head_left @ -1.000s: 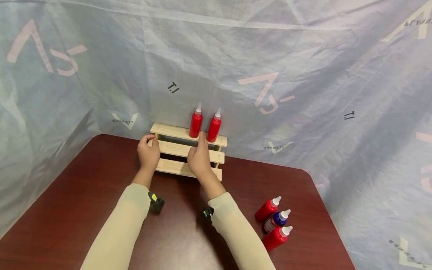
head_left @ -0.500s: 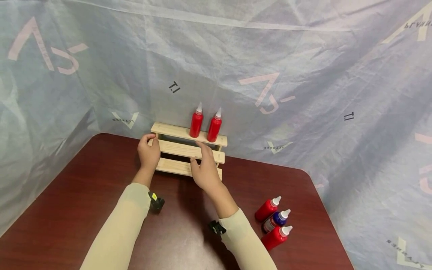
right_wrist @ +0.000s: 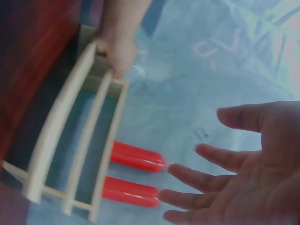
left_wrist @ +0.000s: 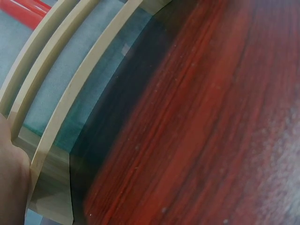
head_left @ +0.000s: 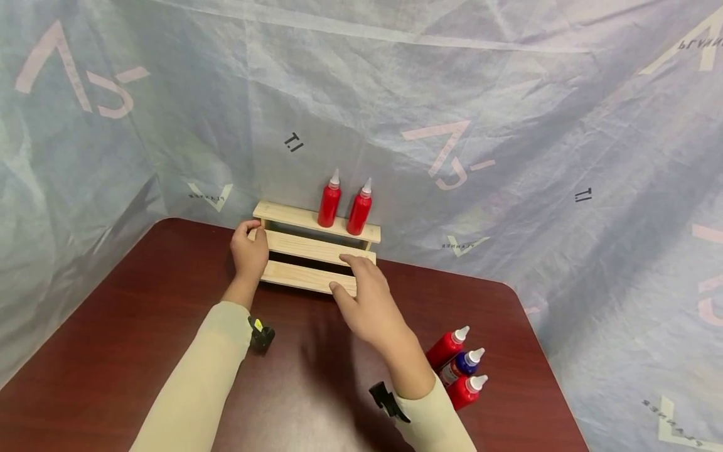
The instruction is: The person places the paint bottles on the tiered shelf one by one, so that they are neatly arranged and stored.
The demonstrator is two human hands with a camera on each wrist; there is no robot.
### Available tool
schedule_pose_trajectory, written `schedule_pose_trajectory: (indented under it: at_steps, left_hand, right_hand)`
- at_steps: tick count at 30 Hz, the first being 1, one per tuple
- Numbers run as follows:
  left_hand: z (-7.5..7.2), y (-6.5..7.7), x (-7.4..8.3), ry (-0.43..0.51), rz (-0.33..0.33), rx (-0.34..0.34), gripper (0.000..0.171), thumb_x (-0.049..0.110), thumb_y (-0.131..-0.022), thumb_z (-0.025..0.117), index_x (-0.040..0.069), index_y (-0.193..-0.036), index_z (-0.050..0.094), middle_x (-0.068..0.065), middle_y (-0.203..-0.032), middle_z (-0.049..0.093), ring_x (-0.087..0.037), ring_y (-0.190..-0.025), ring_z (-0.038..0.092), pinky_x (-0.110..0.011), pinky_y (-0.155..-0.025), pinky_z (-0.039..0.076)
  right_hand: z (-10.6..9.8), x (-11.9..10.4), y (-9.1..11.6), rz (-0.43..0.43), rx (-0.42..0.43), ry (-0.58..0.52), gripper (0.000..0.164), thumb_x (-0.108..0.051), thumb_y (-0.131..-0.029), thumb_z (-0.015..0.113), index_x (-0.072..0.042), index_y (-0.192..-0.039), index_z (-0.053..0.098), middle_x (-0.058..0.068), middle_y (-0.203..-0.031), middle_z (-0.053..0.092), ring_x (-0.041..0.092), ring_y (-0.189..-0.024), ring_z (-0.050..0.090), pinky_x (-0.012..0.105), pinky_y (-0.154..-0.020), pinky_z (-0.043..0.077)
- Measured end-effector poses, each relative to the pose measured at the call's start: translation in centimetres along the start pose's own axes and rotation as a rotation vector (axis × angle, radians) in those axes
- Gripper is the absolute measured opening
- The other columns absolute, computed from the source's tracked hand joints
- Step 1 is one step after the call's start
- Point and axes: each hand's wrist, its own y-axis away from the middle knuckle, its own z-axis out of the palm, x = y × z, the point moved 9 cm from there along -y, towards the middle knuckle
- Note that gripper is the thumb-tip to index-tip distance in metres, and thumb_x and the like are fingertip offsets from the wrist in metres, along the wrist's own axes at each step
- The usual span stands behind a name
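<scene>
A small three-tier wooden step shelf (head_left: 305,245) stands at the back of the table. My left hand (head_left: 250,252) grips its left end, fingers curled at the middle tier; the right wrist view also shows this hand (right_wrist: 121,55) at the shelf end. Two red squeeze bottles with white nozzle caps, a left one (head_left: 329,206) and a right one (head_left: 359,213), stand upright on the top tier towards the right. In front of the shelf's right end my right hand (head_left: 369,304) hovers, holding nothing. Its fingers (right_wrist: 201,178) are spread in the right wrist view.
On the dark red wooden table (head_left: 294,383), right of my right forearm, stand a red bottle (head_left: 444,349), a blue bottle (head_left: 460,367) and another red bottle (head_left: 464,392), partly hidden by the arm. A grey printed cloth (head_left: 361,94) hangs behind the table.
My right hand has drawn back from beside the top-tier bottles, towards me and to the right, its fingers spreading. The left hand keeps its hold on the shelf.
</scene>
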Motion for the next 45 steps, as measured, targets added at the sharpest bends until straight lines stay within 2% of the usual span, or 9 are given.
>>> schedule_pose_trajectory:
  at_steps: [6, 13, 26, 29, 31, 34, 36, 40, 45]
  left_hand:
    - [-0.1, -0.2, 0.5, -0.001, 0.004, -0.005, 0.027, 0.013, -0.108, 0.055, -0.003, -0.128, 0.066, -0.022, -0.14, 0.062, -0.034, -0.141, 0.053, -0.05, -0.116, 0.045]
    - [-0.3, -0.5, 0.2, -0.016, -0.004, 0.001, 0.026, 0.013, -0.108, 0.056, -0.001, -0.127, 0.066, -0.02, -0.139, 0.063, -0.032, -0.142, 0.052, -0.047, -0.119, 0.043]
    - [0.1, 0.0, 0.1, -0.009, -0.011, -0.008, 0.029, 0.013, -0.108, 0.054, -0.002, -0.129, 0.065, -0.02, -0.141, 0.061, -0.031, -0.141, 0.053, -0.047, -0.113, 0.046]
    - [0.0, 0.0, 0.2, -0.003, -0.006, 0.0, 0.028, 0.013, -0.108, 0.054, -0.003, -0.129, 0.065, -0.021, -0.14, 0.062, -0.031, -0.141, 0.053, -0.047, -0.114, 0.045]
    - [0.0, -0.1, 0.2, -0.005, -0.005, 0.005, 0.028, 0.013, -0.108, 0.054, -0.002, -0.128, 0.066, -0.02, -0.14, 0.062, -0.03, -0.141, 0.053, -0.047, -0.114, 0.045]
    - [0.1, -0.1, 0.1, -0.008, -0.008, 0.004, 0.028, 0.013, -0.108, 0.054, -0.002, -0.128, 0.066, -0.02, -0.14, 0.063, -0.03, -0.14, 0.054, -0.047, -0.114, 0.046]
    - [0.1, -0.2, 0.0, -0.006, -0.008, 0.006, 0.027, 0.012, -0.107, 0.055, -0.002, -0.128, 0.066, -0.02, -0.139, 0.063, -0.03, -0.141, 0.053, -0.046, -0.115, 0.045]
    - [0.0, -0.2, 0.2, 0.009, 0.005, 0.012, 0.026, 0.009, -0.107, 0.056, -0.004, -0.127, 0.066, -0.022, -0.136, 0.064, -0.032, -0.14, 0.054, -0.047, -0.118, 0.043]
    - [0.0, -0.2, 0.1, 0.015, 0.004, 0.014, 0.026, 0.008, -0.106, 0.056, -0.005, -0.126, 0.066, -0.024, -0.136, 0.064, -0.034, -0.139, 0.055, -0.048, -0.119, 0.042]
  right_hand:
    - [-2.6, 0.0, 2.7, 0.02, 0.015, 0.128, 0.053, -0.036, -0.103, 0.066, -0.008, -0.147, 0.058, 0.011, -0.151, 0.061, 0.038, -0.153, 0.043, 0.058, -0.131, 0.022]
    - [-5.6, 2.1, 5.0, 0.141, -0.039, 0.25, 0.059, -0.042, -0.102, 0.065, -0.006, -0.149, 0.057, 0.014, -0.152, 0.061, 0.042, -0.153, 0.042, 0.061, -0.129, 0.025]
    - [-10.1, 8.5, 8.5, 0.411, -0.107, 0.274, 0.069, -0.043, -0.102, 0.065, -0.006, -0.157, 0.045, 0.022, -0.158, 0.053, 0.048, -0.146, 0.047, 0.07, -0.117, 0.037]
    - [-11.1, 10.4, 9.0, 0.496, -0.132, 0.26, 0.075, -0.046, -0.103, 0.064, -0.005, -0.16, 0.039, 0.025, -0.158, 0.051, 0.048, -0.14, 0.053, 0.07, -0.113, 0.041]
    - [-11.6, 12.0, 9.5, 0.568, -0.158, 0.219, 0.08, -0.05, -0.103, 0.062, -0.005, -0.163, 0.033, 0.027, -0.157, 0.05, 0.043, -0.124, 0.064, 0.065, -0.106, 0.049]
    - [-12.1, 13.8, 10.0, 0.642, -0.186, 0.173, 0.087, -0.055, -0.103, 0.059, -0.005, -0.165, 0.026, 0.029, -0.156, 0.05, 0.033, -0.105, 0.071, 0.061, -0.1, 0.053]
    - [-12.3, 14.8, 10.3, 0.669, -0.194, 0.159, 0.088, -0.056, -0.102, 0.058, -0.003, -0.165, 0.025, 0.028, -0.148, 0.058, 0.026, -0.093, 0.073, 0.06, -0.098, 0.054]
    - [-12.0, 15.8, 10.2, 0.644, -0.214, 0.15, 0.082, -0.049, -0.105, 0.057, 0.009, -0.159, 0.033, 0.023, -0.124, 0.076, 0.027, -0.095, 0.076, 0.061, -0.102, 0.053]
    - [-11.1, 16.4, 10.0, 0.607, -0.23, 0.111, 0.051, -0.029, -0.108, 0.054, 0.009, -0.141, 0.06, 0.023, -0.114, 0.078, 0.03, -0.099, 0.076, 0.053, -0.091, 0.061]
